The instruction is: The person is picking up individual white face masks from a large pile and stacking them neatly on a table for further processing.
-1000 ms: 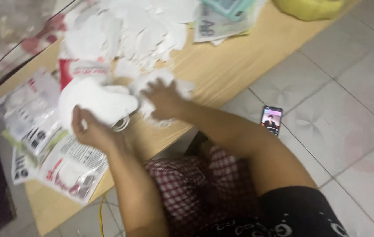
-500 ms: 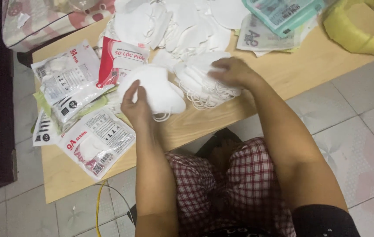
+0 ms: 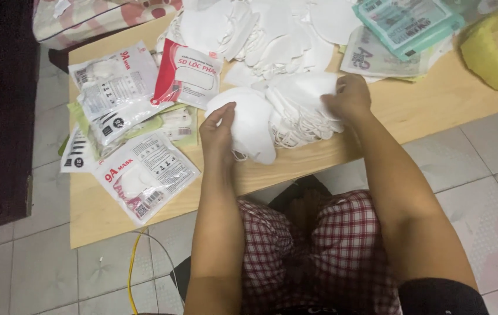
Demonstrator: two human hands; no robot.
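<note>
seated person, head camera looking down over a low wooden table (image 3: 412,111) on a tiled floor (image 3: 494,175). left hand (image 3: 218,129) is closing its thumb and fingers on the near edge of a white folded mask (image 3: 250,119), which is lying at the table's front edge, its elastic loop hanging just past the hand. right hand (image 3: 349,97) is resting, fingers curled, on a stack of white masks (image 3: 301,108) just to the right of that single mask and touching it; the fingers are pinching at the top mask of the stack (how firm the hold is, cannot tell). tangled ear loops are spilling from under the stack toward the table edge. behind both hands a bigger loose heap of white masks (image 3: 272,29) is spreading across the far side of the table. to the left, a red-and-white mask packet (image 3: 187,73) is lying just beside the held mask, and a fan of clear and white printed packets (image 3: 126,128) is overlapping down the left part of the table. top right, teal printed packets (image 3: 406,20) are sitting on grey ones, near a yellow plastic bag (image 3: 494,52) at the corner. a yellow cable (image 3: 132,268) is running over the floor below the table. the person's checked red shorts (image 3: 319,245) are showing between the forearms.
</note>
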